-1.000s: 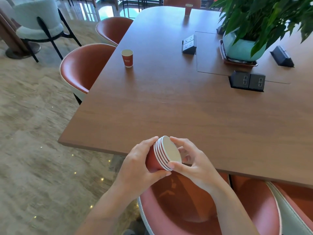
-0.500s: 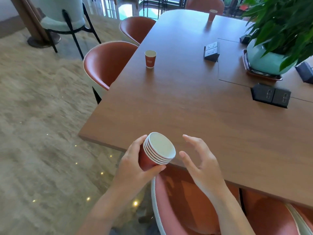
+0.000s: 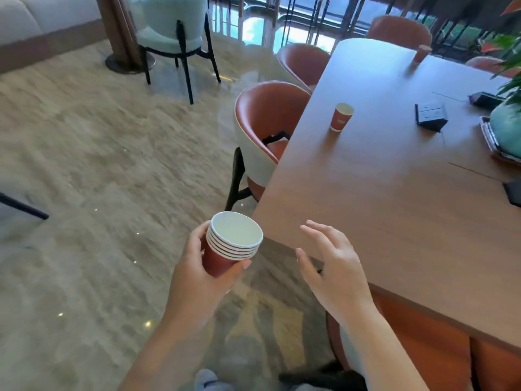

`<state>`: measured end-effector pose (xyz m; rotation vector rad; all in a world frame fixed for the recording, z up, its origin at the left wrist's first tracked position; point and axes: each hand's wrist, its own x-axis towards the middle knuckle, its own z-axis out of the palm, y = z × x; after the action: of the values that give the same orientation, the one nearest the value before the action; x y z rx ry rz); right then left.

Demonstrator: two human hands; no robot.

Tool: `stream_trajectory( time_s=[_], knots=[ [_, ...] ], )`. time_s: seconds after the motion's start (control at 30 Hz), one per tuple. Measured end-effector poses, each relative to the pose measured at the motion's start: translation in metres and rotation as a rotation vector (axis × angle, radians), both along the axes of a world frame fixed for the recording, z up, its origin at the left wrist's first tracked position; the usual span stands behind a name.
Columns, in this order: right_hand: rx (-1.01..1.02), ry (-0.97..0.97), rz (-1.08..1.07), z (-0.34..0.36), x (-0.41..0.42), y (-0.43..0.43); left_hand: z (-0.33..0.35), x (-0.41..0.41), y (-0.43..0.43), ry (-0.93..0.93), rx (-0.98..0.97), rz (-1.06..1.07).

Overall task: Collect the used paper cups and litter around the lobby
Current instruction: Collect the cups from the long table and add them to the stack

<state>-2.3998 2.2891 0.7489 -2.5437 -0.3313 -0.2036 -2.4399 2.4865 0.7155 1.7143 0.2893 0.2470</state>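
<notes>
Head view: the right hand [image 3: 332, 269] has let go of the cup stack [image 3: 231, 244] and hangs spread at the surface [image 3: 380, 193] corner; the left hand [image 3: 203, 277] alone grips the stack beside it. Likely next: the lone cup [image 3: 341, 117] farther up the surface.

A lobby or lounge — polished stone floor [image 3: 84, 170], long wooden table [image 3: 380, 193] with pop-up socket boxes [image 3: 430, 113], padded tub chairs [image 3: 265, 131], railed glass front [image 3: 296, 21].
</notes>
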Motion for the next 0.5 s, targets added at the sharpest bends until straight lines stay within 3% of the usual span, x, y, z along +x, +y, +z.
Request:
stream_trajectory(
  time_s=[0.5],
  knots=[
    [-0.121,-0.015,0.323,-0.009,0.050,0.172,-0.019,-0.020,0.156,0.029,-0.043,0.354]
  ],
)
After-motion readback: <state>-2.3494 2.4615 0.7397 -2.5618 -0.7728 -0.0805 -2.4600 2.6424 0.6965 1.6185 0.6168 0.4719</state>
